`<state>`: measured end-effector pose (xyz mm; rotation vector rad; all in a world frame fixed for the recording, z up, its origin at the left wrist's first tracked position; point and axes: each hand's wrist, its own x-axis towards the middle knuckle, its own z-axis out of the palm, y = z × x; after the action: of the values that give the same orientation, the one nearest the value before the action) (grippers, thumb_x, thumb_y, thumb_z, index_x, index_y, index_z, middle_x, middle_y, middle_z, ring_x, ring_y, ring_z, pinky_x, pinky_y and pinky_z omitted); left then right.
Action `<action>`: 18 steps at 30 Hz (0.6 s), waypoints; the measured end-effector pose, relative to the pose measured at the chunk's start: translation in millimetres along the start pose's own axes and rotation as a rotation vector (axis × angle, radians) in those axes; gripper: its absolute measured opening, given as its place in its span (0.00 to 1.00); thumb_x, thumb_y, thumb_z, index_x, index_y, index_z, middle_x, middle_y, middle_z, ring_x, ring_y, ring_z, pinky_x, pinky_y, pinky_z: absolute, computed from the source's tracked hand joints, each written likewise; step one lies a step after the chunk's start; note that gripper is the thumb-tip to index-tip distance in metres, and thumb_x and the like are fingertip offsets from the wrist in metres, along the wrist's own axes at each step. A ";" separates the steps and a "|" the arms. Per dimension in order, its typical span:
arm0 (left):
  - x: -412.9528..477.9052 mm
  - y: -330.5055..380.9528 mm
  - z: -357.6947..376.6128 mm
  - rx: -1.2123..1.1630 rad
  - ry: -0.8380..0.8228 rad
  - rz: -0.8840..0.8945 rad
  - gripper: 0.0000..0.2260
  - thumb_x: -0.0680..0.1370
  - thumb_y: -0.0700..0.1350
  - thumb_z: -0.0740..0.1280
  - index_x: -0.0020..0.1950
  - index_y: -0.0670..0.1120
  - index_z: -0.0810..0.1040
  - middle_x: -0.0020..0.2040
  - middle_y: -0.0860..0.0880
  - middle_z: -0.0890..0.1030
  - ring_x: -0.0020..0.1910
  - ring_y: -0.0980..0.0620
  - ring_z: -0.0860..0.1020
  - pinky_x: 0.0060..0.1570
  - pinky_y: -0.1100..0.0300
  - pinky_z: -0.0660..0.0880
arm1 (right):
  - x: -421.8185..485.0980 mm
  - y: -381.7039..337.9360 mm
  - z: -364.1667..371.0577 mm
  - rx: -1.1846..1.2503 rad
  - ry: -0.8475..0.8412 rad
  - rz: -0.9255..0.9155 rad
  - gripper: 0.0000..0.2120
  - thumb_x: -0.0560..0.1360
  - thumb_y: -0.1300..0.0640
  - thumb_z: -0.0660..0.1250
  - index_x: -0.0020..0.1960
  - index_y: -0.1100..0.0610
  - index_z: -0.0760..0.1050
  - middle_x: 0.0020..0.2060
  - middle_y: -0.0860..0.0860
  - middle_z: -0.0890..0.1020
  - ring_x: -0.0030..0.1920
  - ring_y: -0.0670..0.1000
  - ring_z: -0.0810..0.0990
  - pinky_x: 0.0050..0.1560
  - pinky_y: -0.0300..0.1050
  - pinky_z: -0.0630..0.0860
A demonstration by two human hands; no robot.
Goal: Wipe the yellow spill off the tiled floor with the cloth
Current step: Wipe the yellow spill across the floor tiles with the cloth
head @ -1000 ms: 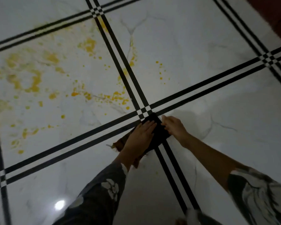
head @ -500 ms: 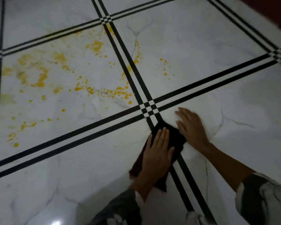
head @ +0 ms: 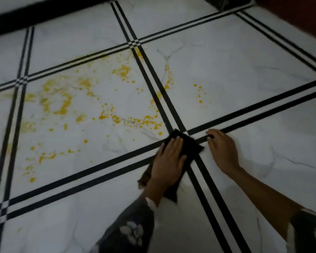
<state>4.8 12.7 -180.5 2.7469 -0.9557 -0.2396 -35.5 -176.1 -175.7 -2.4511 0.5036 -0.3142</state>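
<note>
At frame centre one dark cloth [head: 189, 146] lies under the flat, open left hand [head: 169, 161], the right hand [head: 222, 149] spread empty beside it, while the yellow spill [head: 91, 108] covers the tiled floor [head: 244, 70] at left.

White marble-look floor tiles [head: 226, 57], black double-line borders [head: 254, 108], dim light

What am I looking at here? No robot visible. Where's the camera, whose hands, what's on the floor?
No robot: a person wears one wide-angle camera on the head, looking down at their own hands. The left hand presses flat on a dark cloth lying over a crossing of the black tile lines. The right hand rests open on the bare tiled floor beside the cloth, holding nothing. The yellow spill, splashes and smears, spreads over the tiles beyond and to the left of the cloth.
</note>
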 end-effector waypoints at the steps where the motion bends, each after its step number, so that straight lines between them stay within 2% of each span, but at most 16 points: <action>1: 10.1 -34.4 -4.6 -0.012 0.033 -0.111 0.27 0.78 0.55 0.46 0.74 0.44 0.60 0.74 0.47 0.63 0.74 0.49 0.60 0.73 0.51 0.52 | 5.2 -2.3 3.1 0.008 0.009 -0.005 0.11 0.76 0.64 0.61 0.57 0.62 0.77 0.56 0.58 0.81 0.56 0.58 0.79 0.58 0.53 0.75; 4: -22.9 -95.6 -7.4 -0.010 0.226 -0.498 0.31 0.77 0.57 0.44 0.73 0.41 0.61 0.73 0.43 0.65 0.73 0.45 0.62 0.71 0.49 0.56 | 14.4 -5.9 9.7 -0.090 -0.028 -0.119 0.13 0.76 0.63 0.62 0.59 0.61 0.76 0.60 0.57 0.79 0.60 0.57 0.76 0.63 0.54 0.70; 7: -64.5 -90.9 -2.3 -0.005 0.228 -0.697 0.32 0.77 0.58 0.44 0.74 0.39 0.60 0.74 0.42 0.64 0.74 0.45 0.61 0.71 0.47 0.55 | 27.8 -7.7 14.8 -0.201 -0.052 -0.136 0.16 0.76 0.61 0.61 0.63 0.60 0.73 0.65 0.57 0.75 0.66 0.57 0.72 0.68 0.57 0.65; 10: -18.7 -102.6 -16.8 -0.089 0.273 -0.894 0.34 0.77 0.59 0.44 0.75 0.38 0.54 0.76 0.40 0.58 0.75 0.44 0.56 0.72 0.44 0.51 | 39.7 -1.5 16.6 -0.272 -0.046 -0.069 0.21 0.76 0.54 0.56 0.66 0.60 0.70 0.67 0.58 0.73 0.69 0.58 0.69 0.70 0.57 0.60; 12: 41.7 -107.1 -25.7 -0.154 0.295 -0.963 0.33 0.78 0.59 0.47 0.75 0.37 0.50 0.77 0.38 0.54 0.76 0.44 0.52 0.73 0.45 0.48 | 44.1 6.4 18.4 -0.292 -0.058 -0.056 0.24 0.76 0.51 0.53 0.67 0.61 0.70 0.68 0.58 0.72 0.69 0.58 0.68 0.70 0.57 0.60; 14: 97.0 -86.8 -19.2 -0.145 0.238 -0.822 0.33 0.80 0.59 0.48 0.76 0.38 0.47 0.77 0.40 0.51 0.77 0.45 0.49 0.74 0.47 0.45 | 44.0 11.8 23.0 -0.309 -0.053 -0.080 0.26 0.76 0.48 0.50 0.66 0.62 0.70 0.67 0.59 0.72 0.69 0.59 0.69 0.69 0.58 0.62; 16: 112.0 -45.3 -9.2 -0.058 0.156 -0.491 0.31 0.80 0.59 0.45 0.76 0.41 0.47 0.78 0.43 0.51 0.77 0.47 0.48 0.73 0.50 0.43 | 43.8 14.1 25.8 -0.322 -0.038 -0.090 0.27 0.76 0.47 0.47 0.67 0.61 0.70 0.67 0.58 0.72 0.68 0.59 0.69 0.68 0.58 0.63; 18: 76.7 -27.8 -8.1 -0.020 0.060 -0.145 0.30 0.79 0.60 0.40 0.76 0.45 0.47 0.77 0.48 0.50 0.76 0.52 0.46 0.74 0.54 0.40 | 43.1 14.1 27.7 -0.344 -0.035 -0.088 0.27 0.76 0.47 0.47 0.67 0.60 0.69 0.67 0.58 0.72 0.69 0.58 0.69 0.68 0.57 0.63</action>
<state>82.4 -12.9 -186.1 2.7903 -0.7364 -0.1886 8.6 -190.5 -201.6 -2.8131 0.4665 -0.2349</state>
